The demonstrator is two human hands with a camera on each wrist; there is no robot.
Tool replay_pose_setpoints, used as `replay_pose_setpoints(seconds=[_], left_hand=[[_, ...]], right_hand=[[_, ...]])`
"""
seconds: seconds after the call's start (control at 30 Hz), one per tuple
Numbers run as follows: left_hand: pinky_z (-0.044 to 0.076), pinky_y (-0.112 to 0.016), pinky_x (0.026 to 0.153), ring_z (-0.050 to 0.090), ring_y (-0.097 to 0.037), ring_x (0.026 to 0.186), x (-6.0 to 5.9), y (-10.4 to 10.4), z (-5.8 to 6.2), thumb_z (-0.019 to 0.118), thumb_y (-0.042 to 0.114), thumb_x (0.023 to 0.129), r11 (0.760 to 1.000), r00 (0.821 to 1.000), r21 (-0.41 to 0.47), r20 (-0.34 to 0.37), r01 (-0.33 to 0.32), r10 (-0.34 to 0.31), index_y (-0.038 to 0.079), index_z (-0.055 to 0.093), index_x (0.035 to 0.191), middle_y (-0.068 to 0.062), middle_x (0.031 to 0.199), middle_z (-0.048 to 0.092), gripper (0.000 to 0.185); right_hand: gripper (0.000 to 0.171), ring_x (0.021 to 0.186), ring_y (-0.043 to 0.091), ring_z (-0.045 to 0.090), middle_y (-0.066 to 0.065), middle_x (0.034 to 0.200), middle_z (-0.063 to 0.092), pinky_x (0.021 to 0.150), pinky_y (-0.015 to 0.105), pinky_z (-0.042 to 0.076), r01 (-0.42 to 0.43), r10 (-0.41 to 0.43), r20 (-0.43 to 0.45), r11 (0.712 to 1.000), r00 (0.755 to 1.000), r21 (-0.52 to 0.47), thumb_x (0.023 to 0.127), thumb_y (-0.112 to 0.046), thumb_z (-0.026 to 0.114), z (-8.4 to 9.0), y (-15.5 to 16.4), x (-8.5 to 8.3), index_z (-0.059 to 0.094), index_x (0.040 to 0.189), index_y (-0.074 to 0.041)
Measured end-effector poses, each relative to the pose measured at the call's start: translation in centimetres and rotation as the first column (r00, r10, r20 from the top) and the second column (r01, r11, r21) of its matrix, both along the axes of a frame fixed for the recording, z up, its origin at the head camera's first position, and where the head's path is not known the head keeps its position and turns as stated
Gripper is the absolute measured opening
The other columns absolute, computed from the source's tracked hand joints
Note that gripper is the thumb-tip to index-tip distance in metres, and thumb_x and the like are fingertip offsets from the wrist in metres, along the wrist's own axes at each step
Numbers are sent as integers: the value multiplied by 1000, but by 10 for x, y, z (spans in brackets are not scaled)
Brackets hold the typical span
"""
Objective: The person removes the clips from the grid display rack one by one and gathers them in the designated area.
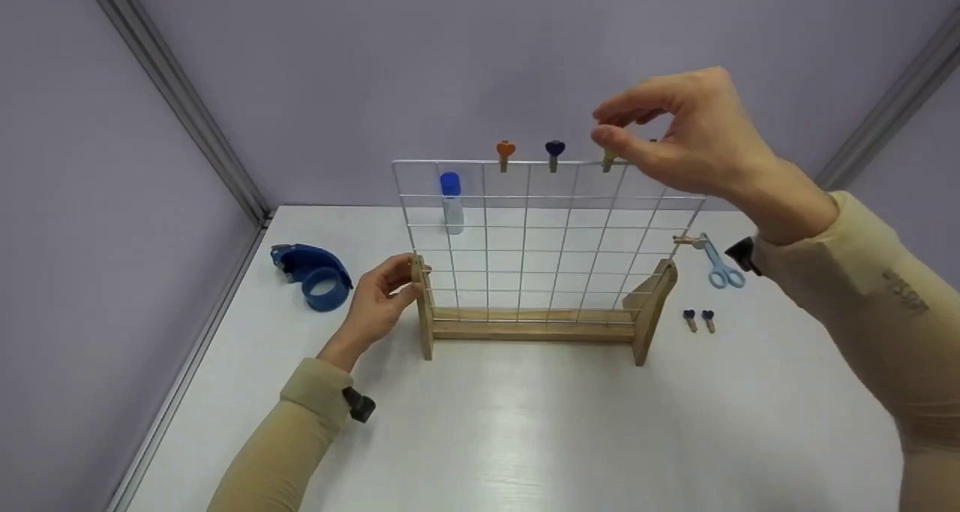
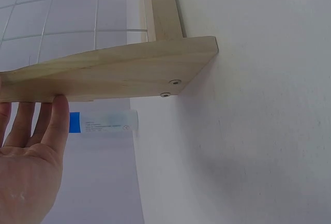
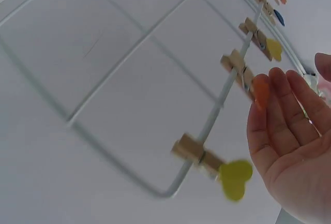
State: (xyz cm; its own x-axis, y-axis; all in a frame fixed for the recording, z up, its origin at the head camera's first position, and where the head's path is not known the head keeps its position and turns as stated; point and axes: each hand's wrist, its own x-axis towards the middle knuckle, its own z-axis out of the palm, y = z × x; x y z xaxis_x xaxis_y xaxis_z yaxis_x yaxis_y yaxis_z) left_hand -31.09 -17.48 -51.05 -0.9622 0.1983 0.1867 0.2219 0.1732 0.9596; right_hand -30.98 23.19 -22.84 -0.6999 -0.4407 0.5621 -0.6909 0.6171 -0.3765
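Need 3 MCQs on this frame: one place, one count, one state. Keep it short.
1. Where is the tape dispenser relative to the stand?
A. To its left on the table
B. To its right by the scissors
C. Hung on the grid

2. How many loose clips lie on the table right of the stand?
A. One
B. Two
C. Four

3. What is the left hand doing?
A. Lying flat on the table
B. Holding the scissors
C. Gripping the stand's left post

Answers:
1 A: the head view shows the blue dispenser on the table left of the stand.
2 B: a pair with dark hearts lies side by side past the right foot.
3 C: its fingers curl round the wooden post in the head view.
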Motion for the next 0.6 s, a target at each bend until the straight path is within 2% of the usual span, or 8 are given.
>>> replay_pose_setpoints(seconds=[0.1,0.2,0.3,0.4,0.6], left_hand=[[59,-15,105,68,-42,139,0,0,0,74,-5,104,1000,1000,-7,0,1,-1,-5,64,148,-28,143,74,45],[59,-15,105,69,-40,139,0,-1,-1,73,-5,105,1000,1000,-9,-1,2,-2,-6,63,148,-28,143,74,45],[59,-16,105,69,-39,138,0,0,-1,73,-6,104,1000,1000,-6,2,1,-1,-5,64,148,-27,143,75,44],[59,-17,105,69,-38,138,0,0,-1,72,-7,104,1000,1000,2,7,1,-1,-4,65,147,-27,142,75,43],[59,-17,103,69,-42,138,1,0,-2,72,-9,103,1000,1000,16,11,-5,5,-5,65,146,-29,141,75,44]], right_hand=[[16,95,7,78,9,108,89,89,9,52,-63,62,24,998,998,32,101,-14,84,0,-26,-5,88,115,-8],[16,95,24,82,11,107,88,89,17,57,-122,117,57,990,991,77,102,-14,82,-2,-48,-10,88,115,-6],[16,92,25,83,11,106,88,87,27,64,-138,127,95,983,987,120,104,-14,79,-5,-65,-13,88,115,-7],[16,89,24,83,11,106,88,83,36,70,-116,98,123,983,988,143,106,-15,77,-8,-76,-16,88,115,-8],[15,89,26,85,11,106,89,83,40,71,-88,74,116,988,990,126,107,-16,77,-9,-84,-19,90,112,-8]])
